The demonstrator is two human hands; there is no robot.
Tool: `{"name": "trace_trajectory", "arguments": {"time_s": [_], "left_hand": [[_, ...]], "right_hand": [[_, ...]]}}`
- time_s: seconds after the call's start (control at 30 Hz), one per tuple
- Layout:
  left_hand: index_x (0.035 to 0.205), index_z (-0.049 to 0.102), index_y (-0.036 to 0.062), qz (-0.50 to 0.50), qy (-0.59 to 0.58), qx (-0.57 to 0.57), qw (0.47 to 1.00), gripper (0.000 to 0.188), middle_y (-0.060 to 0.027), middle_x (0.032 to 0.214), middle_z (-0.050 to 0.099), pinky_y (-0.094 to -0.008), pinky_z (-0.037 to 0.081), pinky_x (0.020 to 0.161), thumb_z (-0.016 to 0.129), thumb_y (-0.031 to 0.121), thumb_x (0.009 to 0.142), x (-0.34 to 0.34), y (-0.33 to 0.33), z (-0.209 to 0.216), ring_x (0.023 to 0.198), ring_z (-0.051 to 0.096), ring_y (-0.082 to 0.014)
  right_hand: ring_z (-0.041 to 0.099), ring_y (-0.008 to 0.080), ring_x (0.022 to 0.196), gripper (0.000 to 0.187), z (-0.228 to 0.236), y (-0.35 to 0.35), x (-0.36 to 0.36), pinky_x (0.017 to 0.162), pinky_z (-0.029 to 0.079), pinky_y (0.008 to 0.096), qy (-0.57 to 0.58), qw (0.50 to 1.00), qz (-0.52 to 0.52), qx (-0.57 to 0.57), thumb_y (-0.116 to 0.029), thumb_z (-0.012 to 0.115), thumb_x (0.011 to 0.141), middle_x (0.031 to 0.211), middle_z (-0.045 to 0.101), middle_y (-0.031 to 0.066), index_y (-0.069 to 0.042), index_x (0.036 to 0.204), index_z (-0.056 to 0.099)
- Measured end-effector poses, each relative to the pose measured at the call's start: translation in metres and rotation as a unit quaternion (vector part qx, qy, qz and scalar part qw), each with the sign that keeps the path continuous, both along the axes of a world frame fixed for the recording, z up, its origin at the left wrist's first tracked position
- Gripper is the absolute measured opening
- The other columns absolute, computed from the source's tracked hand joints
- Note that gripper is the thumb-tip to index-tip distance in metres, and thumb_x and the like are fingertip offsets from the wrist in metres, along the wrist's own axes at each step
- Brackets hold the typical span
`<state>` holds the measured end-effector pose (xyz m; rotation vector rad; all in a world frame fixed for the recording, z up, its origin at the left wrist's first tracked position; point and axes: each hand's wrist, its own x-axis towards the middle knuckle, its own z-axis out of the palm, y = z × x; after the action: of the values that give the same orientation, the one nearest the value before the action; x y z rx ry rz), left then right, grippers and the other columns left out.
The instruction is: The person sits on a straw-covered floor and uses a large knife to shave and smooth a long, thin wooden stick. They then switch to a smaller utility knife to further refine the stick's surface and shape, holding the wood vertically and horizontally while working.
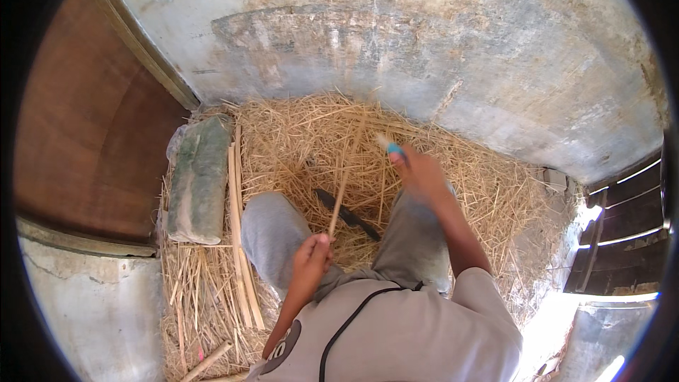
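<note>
My left hand [311,258] is closed around the lower end of a thin bamboo strip [341,187]. The strip rises away from me over the straw, its far end faint and blurred. To the right, my right hand [422,175] grips a small blue-handled knife [393,148]; motion smears its pale blade, which is apart from the strip. A dark, broad-bladed machete [346,217] lies on the straw between my knees, just beyond my left hand.
Loose straw [297,134] covers the floor. On the left lie a plastic-wrapped green bundle [198,180] and long split bamboo strips [240,255]. A stained wall [424,42] stands ahead, a brown door panel [92,113] at left, dark slats [626,219] at right.
</note>
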<state>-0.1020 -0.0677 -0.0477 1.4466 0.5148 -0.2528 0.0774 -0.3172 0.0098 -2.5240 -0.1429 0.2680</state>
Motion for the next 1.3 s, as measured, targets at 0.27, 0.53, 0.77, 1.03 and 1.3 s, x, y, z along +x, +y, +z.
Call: {"name": "trace_trajectory", "arguments": {"time_s": [0.27,0.53,0.77,1.03,1.3], "left_hand": [[0.107,0.055,0.0104,-0.037,0.015,-0.168,0.985,0.026,0.002,0.071,0.047,-0.0235,0.031,0.042,0.051,0.036,0.108,0.052,-0.005,-0.049,0.05,0.039,-0.0062],[0.11,0.061,0.0074,-0.066,0.001,-0.134,0.989,0.028,0.0063,0.064,0.042,-0.0223,0.026,0.041,0.053,0.034,0.107,0.047,-0.007,-0.05,0.046,0.035,-0.0026],[0.107,0.059,0.0054,-0.057,-0.002,-0.117,0.991,0.026,0.0056,0.061,0.04,-0.0238,0.026,0.04,0.053,0.03,0.108,0.042,-0.005,-0.047,0.044,0.034,-0.0032],[0.107,0.061,0.0056,-0.062,-0.025,-0.083,0.994,0.025,0.0054,0.06,0.042,-0.0238,0.03,0.043,0.052,0.029,0.108,0.025,0.004,-0.049,0.047,0.036,-0.004],[0.109,0.068,0.0037,-0.092,0.051,-0.034,0.994,0.031,0.0051,0.061,0.047,-0.0249,0.035,0.05,0.053,0.031,0.107,-0.069,0.023,-0.027,0.054,0.043,-0.0042]], "right_hand": [[0.065,0.0453,0.083,0.049,-0.079,0.046,-0.035,0.073,0.048,0.0559,0.023,0.972,0.23,0.043,-0.049,0.042,0.106,0.086,0.066,0.0243,-0.002,0.107,0.054],[0.065,0.0459,0.078,0.041,-0.092,0.055,-0.048,0.068,0.047,0.0548,0.0,0.971,0.235,0.041,-0.041,0.045,0.106,0.082,0.065,0.024,-0.001,0.107,0.052],[0.065,0.0443,0.073,0.037,-0.089,0.057,-0.053,0.063,0.048,0.0541,-0.03,0.96,0.277,-0.021,-0.04,0.045,0.106,0.077,0.065,0.021,-0.004,0.102,0.051],[0.066,0.0421,0.073,0.044,-0.086,0.063,-0.055,0.065,0.049,0.0523,-0.026,0.967,0.253,-0.031,-0.045,0.041,0.107,0.075,0.064,0.0204,-0.003,0.102,0.053],[0.063,0.0464,0.08,0.055,-0.087,0.033,-0.003,0.074,0.048,0.0546,0.022,0.995,0.087,0.04,-0.048,0.031,0.109,0.082,0.062,0.0282,0.001,0.103,0.056]]}}
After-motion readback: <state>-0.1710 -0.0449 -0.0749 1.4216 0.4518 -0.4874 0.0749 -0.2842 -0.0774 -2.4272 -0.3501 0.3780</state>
